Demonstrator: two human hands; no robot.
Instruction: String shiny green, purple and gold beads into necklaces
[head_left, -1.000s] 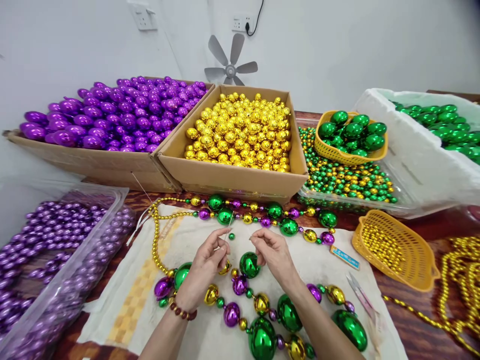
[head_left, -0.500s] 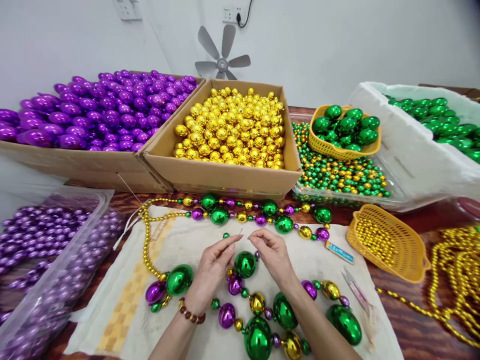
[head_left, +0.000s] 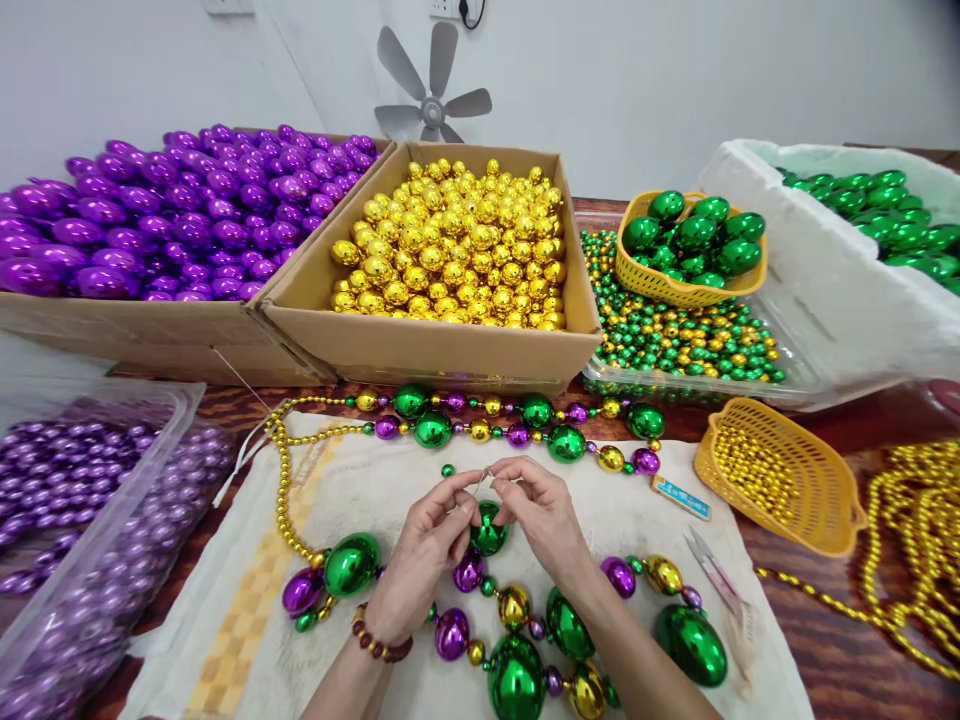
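My left hand (head_left: 431, 535), a beaded bracelet (head_left: 382, 640) at its wrist, pinches what looks like a thin needle (head_left: 480, 486). Its fingertips almost meet those of my right hand (head_left: 536, 505), also pinched; any thread between them is too fine to make out. Just below the fingers lies a big green bead (head_left: 489, 530). It belongs to a strand of green, gold and purple beads that passes under both forearms, with a large green bead (head_left: 516, 676) near the bottom. A loose small green bead (head_left: 448, 470) rests on the white cloth (head_left: 247, 560).
Behind the cloth stand boxes of purple beads (head_left: 225, 205) and gold beads (head_left: 457, 250). At right are a yellow basket (head_left: 825, 500), scissors (head_left: 712, 570), a small blue packet (head_left: 680, 497) and gold bead strings (head_left: 915, 540). A finished-looking strand (head_left: 433, 429) crosses the back.
My hands have come together, fingertips now nearly touching and fingers more curled. The thin needle-like piece now slants between them. The view has tilted slightly; the beads lie as before.
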